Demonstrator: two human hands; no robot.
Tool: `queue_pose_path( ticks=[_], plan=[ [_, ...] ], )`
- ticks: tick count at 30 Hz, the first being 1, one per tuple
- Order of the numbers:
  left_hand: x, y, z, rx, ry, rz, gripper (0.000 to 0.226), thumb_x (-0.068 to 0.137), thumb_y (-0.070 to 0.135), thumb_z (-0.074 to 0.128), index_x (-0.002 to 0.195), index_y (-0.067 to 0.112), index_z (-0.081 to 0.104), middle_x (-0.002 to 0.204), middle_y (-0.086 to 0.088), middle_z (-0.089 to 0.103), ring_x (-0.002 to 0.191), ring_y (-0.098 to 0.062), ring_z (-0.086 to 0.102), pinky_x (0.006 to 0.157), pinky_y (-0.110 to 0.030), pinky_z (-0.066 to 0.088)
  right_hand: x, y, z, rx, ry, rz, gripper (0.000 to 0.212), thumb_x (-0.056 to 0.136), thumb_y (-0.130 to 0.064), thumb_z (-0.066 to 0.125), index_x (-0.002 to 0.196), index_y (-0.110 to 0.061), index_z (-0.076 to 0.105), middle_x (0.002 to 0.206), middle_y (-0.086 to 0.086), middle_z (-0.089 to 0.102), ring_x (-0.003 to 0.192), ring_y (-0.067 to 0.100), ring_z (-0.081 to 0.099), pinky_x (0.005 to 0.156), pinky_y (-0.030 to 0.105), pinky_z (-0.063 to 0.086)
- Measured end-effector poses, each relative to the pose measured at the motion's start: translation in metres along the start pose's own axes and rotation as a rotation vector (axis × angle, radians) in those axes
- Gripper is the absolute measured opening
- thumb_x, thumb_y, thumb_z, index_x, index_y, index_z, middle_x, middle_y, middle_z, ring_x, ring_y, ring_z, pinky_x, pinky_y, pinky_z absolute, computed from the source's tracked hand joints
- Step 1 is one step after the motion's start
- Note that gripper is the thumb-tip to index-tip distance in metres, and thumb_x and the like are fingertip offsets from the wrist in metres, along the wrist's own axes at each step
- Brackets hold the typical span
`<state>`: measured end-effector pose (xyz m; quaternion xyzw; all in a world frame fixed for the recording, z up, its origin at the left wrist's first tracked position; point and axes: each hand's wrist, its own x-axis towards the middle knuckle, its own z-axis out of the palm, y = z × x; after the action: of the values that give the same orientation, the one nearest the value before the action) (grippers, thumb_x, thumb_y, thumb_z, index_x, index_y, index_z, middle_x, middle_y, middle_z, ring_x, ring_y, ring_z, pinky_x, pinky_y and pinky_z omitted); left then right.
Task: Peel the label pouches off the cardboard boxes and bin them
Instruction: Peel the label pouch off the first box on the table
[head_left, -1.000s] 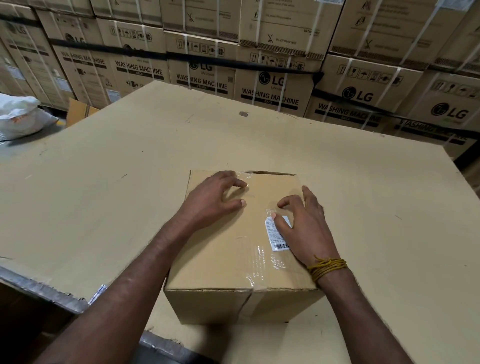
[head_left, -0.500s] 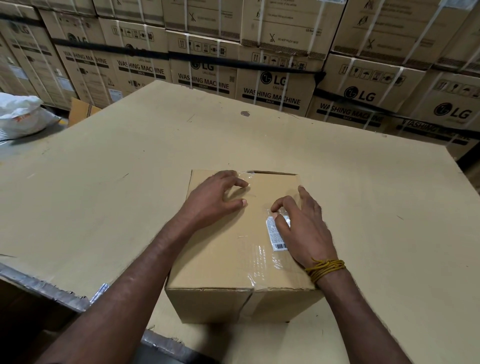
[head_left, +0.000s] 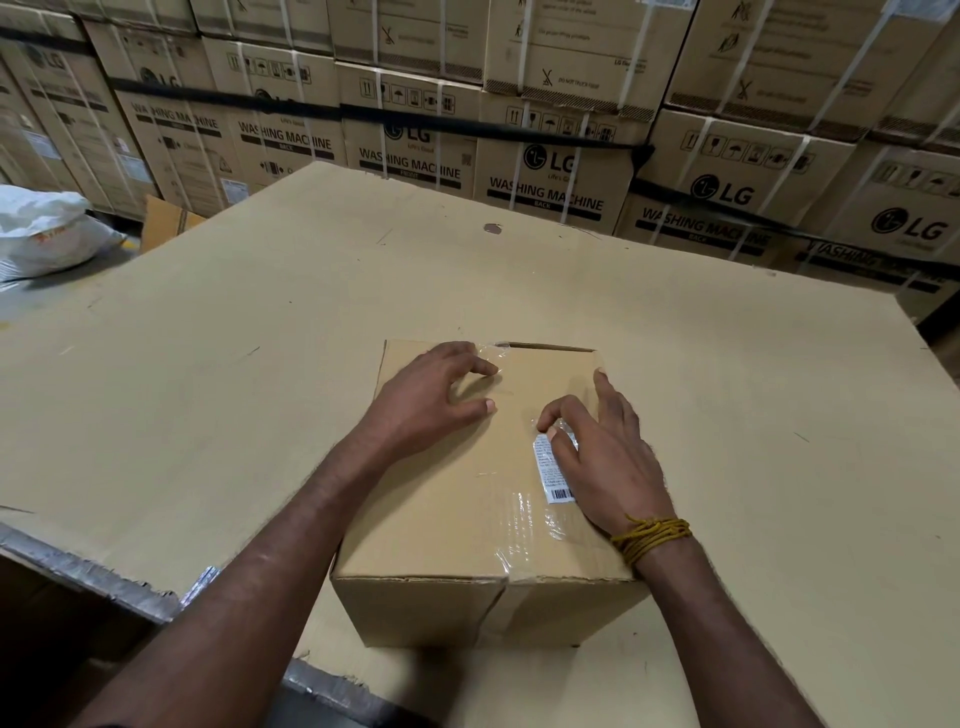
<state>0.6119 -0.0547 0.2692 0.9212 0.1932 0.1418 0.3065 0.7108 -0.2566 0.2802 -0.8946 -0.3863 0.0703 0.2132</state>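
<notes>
Fingers of our right hand pinch the label pouch; beside them our left hand, spread, presses the cardboard box.

The right hand covers most of the white barcoded label under clear plastic on the small brown cardboard box; its print is too small to read. The white woven sack is cut off at the left edge.

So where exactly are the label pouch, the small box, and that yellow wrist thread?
label pouch (head_left: 551, 470): head view, on its white printed slip.
small box (head_left: 431, 525): head view, bare top face.
yellow wrist thread (head_left: 652, 535): head view, mid-band on the right wrist.
</notes>
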Motion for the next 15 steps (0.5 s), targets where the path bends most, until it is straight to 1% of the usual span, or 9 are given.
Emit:
queue_pose_path(
  ticks=[3,5,8,12,15],
  plan=[
    [0.0000,0.0001,0.0000,-0.001,0.002,0.003,0.041,0.088,0.039,0.071,0.128,0.035,0.062,0.149,0.012,0.044,0.133,-0.006,0.045,0.101,-0.026,0.039,0.0007,0.0005,0.0000,-0.019,-0.012,-0.017,0.024,0.104,-0.033,0.038,0.123,-0.045,0.047,0.165,-0.003,-0.002,0.152,0.020,0.003,0.107,0.047,0.034],
    [-0.0004,0.0000,-0.0001,-0.009,0.001,-0.001,0.041,0.088,0.039,0.071,0.127,0.036,0.062,0.149,0.012,0.044,0.132,-0.006,0.045,0.102,-0.028,0.040,0.0006,0.0004,-0.0009,-0.006,-0.015,-0.012,0.023,0.104,-0.032,0.038,0.121,-0.044,0.048,0.165,-0.004,-0.001,0.152,0.018,0.003,0.107,0.047,0.033],
    [-0.0008,0.0002,-0.0006,-0.009,0.003,-0.003,0.041,0.088,0.039,0.071,0.127,0.035,0.063,0.149,0.013,0.044,0.131,-0.006,0.046,0.101,-0.028,0.041,-0.0005,0.0003,-0.0009,0.007,-0.007,-0.005,0.019,0.103,-0.029,0.039,0.114,-0.041,0.049,0.165,-0.003,0.001,0.152,0.016,0.002,0.106,0.046,0.034],
    [-0.0010,0.0016,-0.0007,-0.013,0.003,-0.004,0.041,0.088,0.038,0.072,0.128,0.035,0.063,0.149,0.012,0.044,0.131,-0.006,0.046,0.099,-0.025,0.040,0.0009,0.0015,0.0004,-0.019,-0.013,-0.023,0.027,0.104,-0.032,0.037,0.127,-0.045,0.045,0.165,-0.002,-0.001,0.152,0.017,0.001,0.108,0.046,0.033],
    [-0.0008,0.0019,-0.0007,-0.013,0.004,-0.004,0.041,0.088,0.038,0.071,0.128,0.035,0.063,0.149,0.012,0.044,0.131,-0.006,0.046,0.099,-0.025,0.039,0.0019,0.0009,-0.0001,-0.002,-0.011,-0.016,0.023,0.104,-0.032,0.038,0.122,-0.043,0.047,0.165,-0.002,0.002,0.152,0.014,0.001,0.107,0.045,0.033]
  ],
)
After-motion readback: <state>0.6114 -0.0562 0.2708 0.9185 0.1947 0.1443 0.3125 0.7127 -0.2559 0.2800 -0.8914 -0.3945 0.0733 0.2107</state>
